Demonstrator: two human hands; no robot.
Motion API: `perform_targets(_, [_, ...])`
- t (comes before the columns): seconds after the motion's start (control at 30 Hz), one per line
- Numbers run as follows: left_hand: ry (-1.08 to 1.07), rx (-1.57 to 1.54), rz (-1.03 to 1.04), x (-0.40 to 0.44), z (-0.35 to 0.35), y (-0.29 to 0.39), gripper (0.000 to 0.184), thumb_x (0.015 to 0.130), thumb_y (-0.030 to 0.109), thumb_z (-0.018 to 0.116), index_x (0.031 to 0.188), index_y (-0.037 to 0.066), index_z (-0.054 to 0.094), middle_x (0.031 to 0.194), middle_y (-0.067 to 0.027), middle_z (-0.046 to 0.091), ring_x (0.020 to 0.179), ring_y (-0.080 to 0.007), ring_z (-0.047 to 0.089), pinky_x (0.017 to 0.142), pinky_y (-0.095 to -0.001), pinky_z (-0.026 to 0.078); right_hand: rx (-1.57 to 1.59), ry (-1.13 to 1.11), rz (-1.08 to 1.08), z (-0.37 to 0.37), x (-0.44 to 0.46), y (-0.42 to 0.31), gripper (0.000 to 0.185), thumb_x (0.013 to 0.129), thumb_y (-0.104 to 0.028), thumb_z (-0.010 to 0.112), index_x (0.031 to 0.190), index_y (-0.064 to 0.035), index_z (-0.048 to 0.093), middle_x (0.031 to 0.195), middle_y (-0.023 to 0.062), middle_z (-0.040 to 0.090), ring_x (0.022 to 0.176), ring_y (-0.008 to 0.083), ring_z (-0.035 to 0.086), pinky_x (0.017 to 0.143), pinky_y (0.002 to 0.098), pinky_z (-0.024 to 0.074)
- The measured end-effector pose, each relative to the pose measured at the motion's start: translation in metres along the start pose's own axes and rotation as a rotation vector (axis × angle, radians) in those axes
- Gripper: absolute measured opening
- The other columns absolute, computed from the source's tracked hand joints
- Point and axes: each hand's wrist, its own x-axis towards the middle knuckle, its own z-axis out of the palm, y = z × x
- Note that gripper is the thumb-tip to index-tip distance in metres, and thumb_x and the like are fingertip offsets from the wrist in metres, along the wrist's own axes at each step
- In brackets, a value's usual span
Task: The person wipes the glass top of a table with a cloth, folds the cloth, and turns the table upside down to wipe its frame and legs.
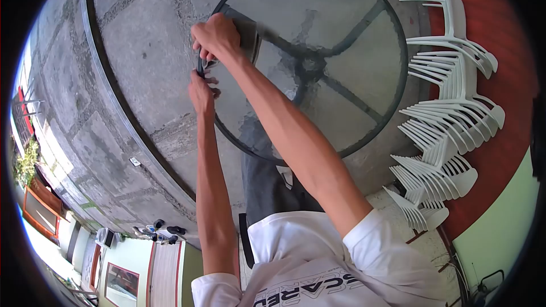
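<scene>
My right hand [218, 37] is over the left edge of a round glass-topped table [352, 3] with a dark rim. Its fingers are curled together and pointing down; whatever they hold is too small or hidden to make out. Just below it, my left hand [202, 90] is beside the rim, its fingers bent and apart. A small thing, too unclear to name, shows between the two hands. Next to my right wrist, a dark, flat, rectangular object [248, 38] lies on the glass, partly covered by the hand and forearm.
Stacks of white plastic chairs [466, 122] stand on the right, by a red floor area [512, 85]. Beneath the table is worn concrete [142, 45]. A metal strip [108, 77] runs along the floor to the left. Shoes [162, 231] lie near a doorway at lower left.
</scene>
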Motion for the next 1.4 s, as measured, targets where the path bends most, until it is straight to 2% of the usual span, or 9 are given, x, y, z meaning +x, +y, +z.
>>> perform_targets(0.4, [0.460,0.513,0.176,-0.025,0.025,0.015,0.052,0.087,0.040,0.045,0.087,0.000,0.078,0.093,-0.0253,0.072,0.095,-0.0460,0.066,0.087,-0.0515,0.048,0.273,0.483,0.085,-0.392,0.037,0.075,0.032,0.084,-0.033,0.060,0.094,-0.0044,0.071,0.065,0.0028,0.064,0.042,0.0094,0.045,0.037,0.0248,0.0336])
perform_targets(0.47, [0.477,0.522,0.194,-0.027,0.027,0.016,0.053,0.087,0.040,0.044,0.088,-0.001,0.078,0.092,-0.0254,0.072,0.095,-0.0456,0.066,0.087,-0.0512,0.048,0.277,0.230,0.143,-0.432,0.018,0.110,0.031,0.090,-0.034,0.060,0.097,-0.0043,0.069,0.074,0.0036,0.068,0.051,0.0094,0.053,0.045,0.0248,0.0407])
perform_targets(0.67, [0.492,0.534,0.189,-0.027,0.029,0.016,0.055,0.089,0.041,0.042,0.088,-0.002,0.077,0.093,-0.0242,0.073,0.095,-0.0441,0.067,0.088,-0.0503,0.049,-0.058,0.285,-0.173,-0.390,-0.066,0.113,0.027,0.097,-0.027,0.059,0.105,-0.0043,0.072,0.087,0.0051,0.071,0.079,0.0154,0.066,0.074,0.0276,0.0504])
perform_targets(0.77, [0.484,0.557,0.195,-0.026,0.029,0.015,0.056,0.090,0.041,0.041,0.089,-0.002,0.077,0.094,-0.0240,0.073,0.096,-0.0440,0.067,0.089,-0.0507,0.049,-0.577,0.809,-0.558,-0.384,-0.067,0.123,0.031,0.098,-0.028,0.060,0.110,-0.0019,0.073,0.107,0.0116,0.071,0.102,0.0247,0.065,0.090,0.0363,0.0491])
perform_targets(0.8, [0.484,0.562,0.196,-0.026,0.027,0.013,0.056,0.090,0.042,0.041,0.089,-0.002,0.077,0.095,-0.0240,0.073,0.097,-0.0440,0.067,0.089,-0.0509,0.049,-0.767,0.817,-0.538,-0.379,-0.062,0.126,0.046,0.101,-0.035,0.052,0.128,-0.0003,0.064,0.138,0.0201,0.058,0.131,0.0347,0.050,0.112,0.0474,0.0350])
perform_targets(0.9, [0.496,0.557,0.217,-0.024,0.026,0.011,0.058,0.091,0.042,0.040,0.091,-0.001,0.077,0.096,-0.0254,0.073,0.098,-0.0450,0.066,0.091,-0.0522,0.048,-0.979,1.081,-0.485,-0.336,-0.008,0.173,0.056,0.104,-0.039,0.041,0.147,-0.0039,0.048,0.155,0.0223,0.040,0.146,0.0385,0.033,0.120,0.0544,0.0219])
perform_targets(1.07, [0.509,0.556,0.184,-0.027,0.033,0.017,0.060,0.091,0.043,0.039,0.092,-0.003,0.076,0.098,-0.0286,0.071,0.100,-0.0470,0.065,0.091,-0.0536,0.048,-0.972,0.890,-0.538,-0.190,-0.036,0.141,0.060,0.103,-0.039,0.039,0.154,-0.0083,0.038,0.162,0.0214,0.030,0.150,0.0387,0.027,0.120,0.0576,0.0181])
perform_targets(1.23, [0.493,0.556,0.204,-0.022,0.025,0.012,0.062,0.091,0.044,0.039,0.095,-0.006,0.075,0.100,-0.0305,0.070,0.101,-0.0478,0.065,0.092,-0.0538,0.048,-0.956,0.115,-0.750,-0.018,-0.154,0.208,0.059,0.100,-0.039,0.048,0.156,-0.0211,0.039,0.165,0.0086,0.028,0.150,0.0289,0.029,0.119,0.0543,0.0248])
perform_targets(1.4, [0.528,0.552,0.141,-0.034,0.032,0.020,0.061,0.092,0.043,0.038,0.098,-0.007,0.074,0.103,-0.0312,0.070,0.100,-0.0476,0.066,0.091,-0.0533,0.050,-1.094,0.197,-0.558,-0.119,-0.181,0.236,0.065,0.093,-0.051,0.059,0.154,-0.0361,0.041,0.166,0.0050,0.027,0.151,0.0283,0.026,0.118,0.0653,0.0184])
